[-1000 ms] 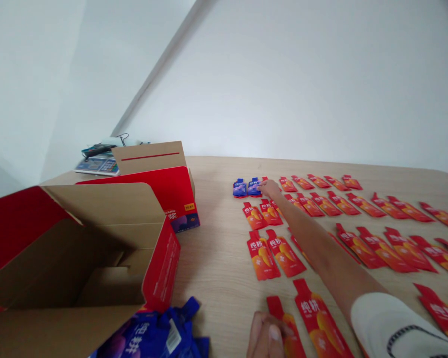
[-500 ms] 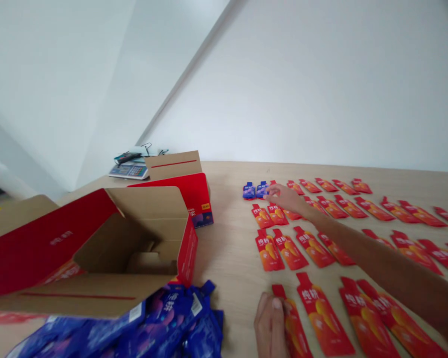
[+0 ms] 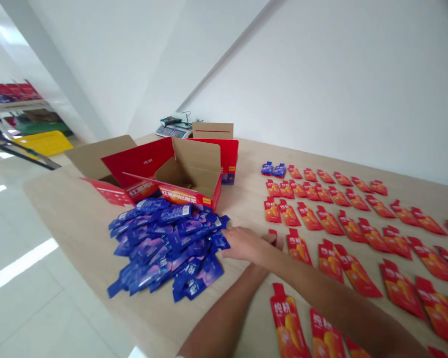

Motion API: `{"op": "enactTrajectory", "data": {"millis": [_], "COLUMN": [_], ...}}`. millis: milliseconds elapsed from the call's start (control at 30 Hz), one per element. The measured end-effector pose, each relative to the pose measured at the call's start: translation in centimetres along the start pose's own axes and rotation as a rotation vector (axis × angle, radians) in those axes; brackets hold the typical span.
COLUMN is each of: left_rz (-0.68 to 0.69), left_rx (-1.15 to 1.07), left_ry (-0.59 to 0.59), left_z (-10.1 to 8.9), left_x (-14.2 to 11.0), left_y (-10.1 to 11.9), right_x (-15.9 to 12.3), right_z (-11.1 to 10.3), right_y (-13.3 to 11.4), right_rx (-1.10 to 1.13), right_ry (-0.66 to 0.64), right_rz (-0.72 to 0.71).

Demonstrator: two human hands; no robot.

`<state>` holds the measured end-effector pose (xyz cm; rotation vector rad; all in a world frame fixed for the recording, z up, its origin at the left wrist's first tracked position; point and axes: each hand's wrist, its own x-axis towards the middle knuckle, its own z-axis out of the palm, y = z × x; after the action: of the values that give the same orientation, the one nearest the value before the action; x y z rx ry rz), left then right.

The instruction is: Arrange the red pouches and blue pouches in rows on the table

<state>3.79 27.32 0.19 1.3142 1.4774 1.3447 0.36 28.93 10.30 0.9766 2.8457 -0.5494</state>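
My right hand (image 3: 244,243) stretches left across my left arm, fingers out flat, its tips touching the right edge of a heap of blue pouches (image 3: 164,238). My left hand (image 3: 275,240) lies mostly hidden under the right wrist, by a red pouch (image 3: 272,231); only a fingertip shows. Rows of red pouches (image 3: 328,223) cover the table to the right. Two blue pouches (image 3: 273,169) lie at the left end of the far row.
An open red-and-brown carton (image 3: 194,169) lies on its side behind the blue heap, a second red box (image 3: 227,149) behind it. A weighing scale (image 3: 173,130) sits at the far corner. The table edge (image 3: 78,248) drops to the floor on the left.
My right hand has pulled back from the two blue pouches in the far row and come down to the blue heap. My view has swung left and risen. The left hand stayed near the red pouch.
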Motion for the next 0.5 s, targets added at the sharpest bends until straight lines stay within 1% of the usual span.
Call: {"op": "enactTrajectory", "data": {"millis": [67,133,233,300,400,500], "left_rz": [0.032,0.047,0.049,0.046,0.034,0.021], "left_rx": [0.113,0.195,0.274,0.310,0.336,0.333], "left_ry": [-0.034,-0.044,-0.041,-0.035,-0.021,-0.004], "left_z": [0.0,-0.1,-0.3,-0.3,-0.3,-0.2], "left_x": [0.0,0.1,0.0,-0.1,-0.2,-0.3], "left_y": [0.1,0.4,0.9,1.4,1.8,1.7], "right_x": [0.5,0.6,0.2,-0.2,-0.7,-1.1], "right_z": [1.2,1.8,2.3,2.6,3.2,3.8], "right_y": [-1.0,-1.4,-0.9,-0.3,0.4,0.7], "right_rx": [-0.033,-0.061,-0.076,-0.068,-0.043,-0.038], "right_ry": [0.020,0.060,0.084,0.079,0.081,0.124], "right_rz": [0.025,0.074,0.163,0.189,0.169,0.106]}}
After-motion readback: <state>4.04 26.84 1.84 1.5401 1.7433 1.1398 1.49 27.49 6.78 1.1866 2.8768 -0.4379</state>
